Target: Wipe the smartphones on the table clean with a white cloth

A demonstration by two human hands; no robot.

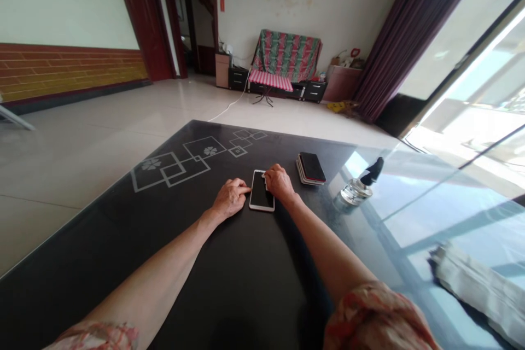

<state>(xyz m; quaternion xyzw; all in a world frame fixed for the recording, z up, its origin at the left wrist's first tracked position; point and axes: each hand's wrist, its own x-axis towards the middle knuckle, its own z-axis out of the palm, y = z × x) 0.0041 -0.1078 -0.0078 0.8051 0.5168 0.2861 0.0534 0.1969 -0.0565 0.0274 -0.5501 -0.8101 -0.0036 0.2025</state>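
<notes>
A white-framed smartphone (260, 199) lies face up on the dark glass-topped table, its black screen showing. At its left edge, my left hand (230, 197) is mostly curled, with its fingertips holding the side of the phone. My right hand (280, 181) is closed over the upper right part of the screen. Its fingers pinch a small white wipe (264, 176) against the glass; most of that piece is hidden under them. A stack of phones (311, 167), a dark one on top, sits just beyond my right hand.
A clear glass bottle with a black pump top (361, 188) stands on the right of the table (197, 279). Farther right lies a crumpled pale cloth (479, 284). Beyond the table are a small stool with a striped cover (270, 80) and a cloth-draped set (289, 54).
</notes>
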